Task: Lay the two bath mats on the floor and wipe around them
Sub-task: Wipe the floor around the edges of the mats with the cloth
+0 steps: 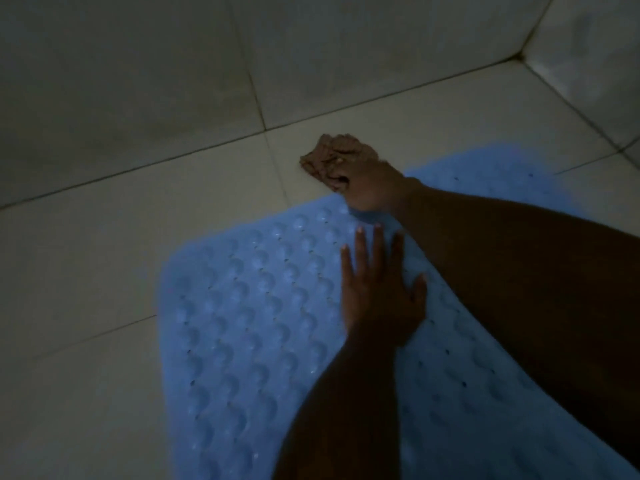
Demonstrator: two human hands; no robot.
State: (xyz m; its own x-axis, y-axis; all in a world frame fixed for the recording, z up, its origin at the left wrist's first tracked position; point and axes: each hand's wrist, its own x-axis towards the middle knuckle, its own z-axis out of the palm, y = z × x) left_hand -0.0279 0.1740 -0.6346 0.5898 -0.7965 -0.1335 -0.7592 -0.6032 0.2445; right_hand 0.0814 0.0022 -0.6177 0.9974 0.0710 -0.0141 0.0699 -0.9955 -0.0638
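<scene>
A light blue bath mat (pixel 249 306) with rows of round bumps lies flat on the pale tiled floor (pixel 104 258). My left hand (pixel 379 289) rests palm down on the mat, fingers spread and pointing away from me. My right hand (pixel 367 181) reaches past the mat's far edge and presses a crumpled brown cloth (pixel 325 161) onto the floor tile just beyond the mat. My right forearm crosses over the mat's right part. Only one mat is in view.
A tiled wall (pixel 138 81) rises just behind the cloth, and a second wall (pixel 588 57) meets it in a corner at the upper right. Bare floor tiles stretch to the left of the mat. The room is dim.
</scene>
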